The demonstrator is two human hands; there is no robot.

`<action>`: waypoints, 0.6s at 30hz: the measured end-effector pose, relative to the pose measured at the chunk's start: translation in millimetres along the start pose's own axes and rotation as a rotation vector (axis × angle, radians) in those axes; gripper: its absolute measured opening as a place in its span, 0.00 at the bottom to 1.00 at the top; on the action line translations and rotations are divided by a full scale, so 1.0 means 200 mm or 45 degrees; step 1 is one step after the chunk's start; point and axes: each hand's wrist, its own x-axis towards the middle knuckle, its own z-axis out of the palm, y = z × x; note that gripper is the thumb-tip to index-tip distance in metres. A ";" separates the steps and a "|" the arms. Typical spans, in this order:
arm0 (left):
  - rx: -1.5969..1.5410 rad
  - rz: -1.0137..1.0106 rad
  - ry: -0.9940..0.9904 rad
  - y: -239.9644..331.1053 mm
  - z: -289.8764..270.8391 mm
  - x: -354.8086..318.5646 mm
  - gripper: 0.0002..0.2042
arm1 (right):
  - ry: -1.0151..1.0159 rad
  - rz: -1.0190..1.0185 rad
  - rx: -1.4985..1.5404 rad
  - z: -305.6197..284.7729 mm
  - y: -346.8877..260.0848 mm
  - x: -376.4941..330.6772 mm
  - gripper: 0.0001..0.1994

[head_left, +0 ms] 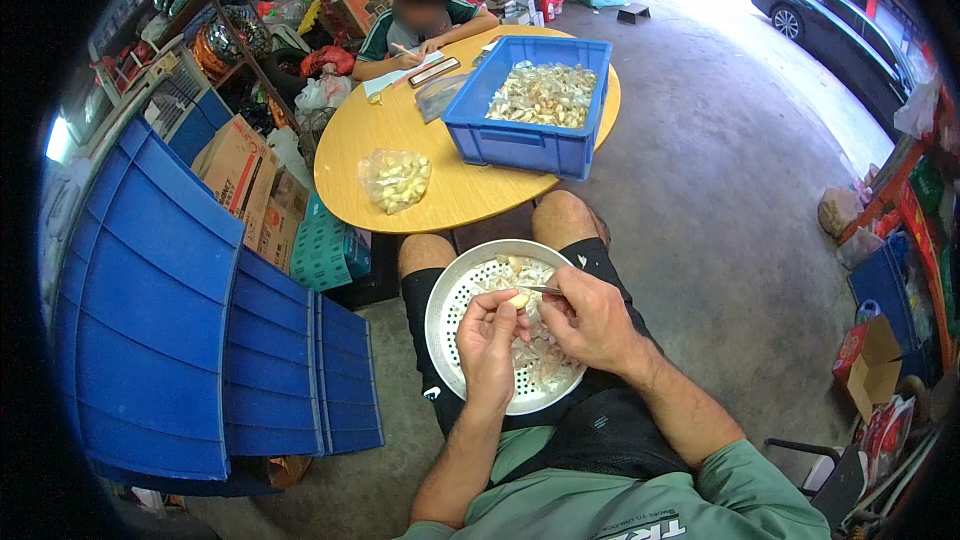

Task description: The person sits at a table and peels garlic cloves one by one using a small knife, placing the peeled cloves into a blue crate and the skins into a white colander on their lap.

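My left hand (487,348) pinches a pale garlic clove (519,301) between thumb and fingers. My right hand (594,320) grips a small knife (543,289), its blade right at the clove. Both hands are over a round metal colander (437,325) resting on my lap, with papery garlic skins (545,368) scattered inside. On the round wooden table (340,155) ahead, a clear plastic bag (395,180) holds peeled cloves. A blue plastic tub (510,148) farther right contains many unpeeled garlic cloves (545,95).
Another person (425,20) sits across the table, holding a pen over paper. Tall blue plastic crates (150,290) stand close on my left, with cardboard boxes (240,175) behind them. An open carton (868,370) lies at the right. A dark car (835,30) is parked outside.
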 end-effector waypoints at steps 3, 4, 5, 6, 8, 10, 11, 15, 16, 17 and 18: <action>0.041 0.031 0.008 0.00 0.00 0.00 0.08 | -0.023 -0.015 0.025 -0.01 -0.03 0.01 0.12; 0.052 0.042 0.014 0.00 0.00 -0.01 0.08 | -0.033 -0.019 0.033 -0.01 -0.04 0.01 0.12; 0.100 0.055 0.025 0.00 0.00 -0.01 0.08 | -0.038 -0.014 0.038 -0.01 -0.05 0.01 0.12; 0.145 0.063 0.027 0.00 0.01 -0.01 0.08 | -0.035 -0.004 0.037 -0.01 -0.04 0.01 0.13; 0.209 0.085 0.016 -0.01 0.02 0.00 0.08 | -0.032 0.010 0.025 -0.02 -0.03 0.00 0.13; 0.260 0.126 0.012 0.01 0.03 -0.01 0.08 | -0.043 0.000 0.025 -0.02 -0.04 0.01 0.14; 0.275 0.136 0.008 0.02 0.02 -0.01 0.08 | -0.038 -0.013 0.015 -0.01 -0.04 0.01 0.14; 0.361 0.178 -0.022 0.03 0.03 -0.02 0.08 | -0.009 -0.060 -0.029 -0.01 -0.02 0.01 0.13; 0.391 0.192 -0.030 0.04 0.04 -0.02 0.08 | -0.002 -0.072 -0.036 -0.02 -0.02 0.01 0.13; 0.425 0.204 -0.036 0.03 0.03 -0.01 0.09 | -0.006 -0.073 -0.049 -0.02 -0.01 0.01 0.13; 0.459 0.216 -0.043 0.03 0.03 -0.01 0.09 | -0.010 -0.073 -0.061 -0.03 -0.01 0.01 0.13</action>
